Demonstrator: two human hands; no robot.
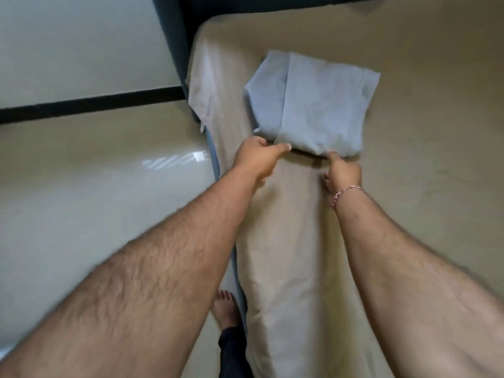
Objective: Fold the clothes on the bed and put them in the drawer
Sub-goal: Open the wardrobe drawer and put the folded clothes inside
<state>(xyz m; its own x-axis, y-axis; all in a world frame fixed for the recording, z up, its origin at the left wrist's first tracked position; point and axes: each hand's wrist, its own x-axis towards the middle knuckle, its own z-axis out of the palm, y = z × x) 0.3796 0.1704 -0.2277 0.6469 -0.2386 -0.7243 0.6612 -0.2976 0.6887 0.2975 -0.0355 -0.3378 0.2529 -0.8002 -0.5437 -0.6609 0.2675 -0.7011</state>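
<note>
I stand at the edge of the bed (409, 186), which fills the right half and middle of the frame under a beige sheet. On it, just above the centre of the frame, lies the light blue garment (313, 105), folded into a rough rectangle with one flap laid over another and a narrow strip showing along its right edge.

My left hand (259, 156) is at the lower left corner of the garment, just left of centre. The thumb runs along the near hem and the fingers curl in under or behind the cloth, so I seem to have the corner pinched, though the blur keeps me from seeing the fingertips.

My right hand (342, 170) is at the lower right part of the same hem, its thumb or forefinger touching the cloth edge. The other fingers are tucked out of sight, and I cannot tell whether I hold the fabric or only touch it. A thin pink thread bracelet (346, 193) circles that wrist.

At the left of the frame is glossy pale floor (81, 173) crossed by a dark band. My bare foot (225, 306) shows at bottom centre beside the bed.
</note>
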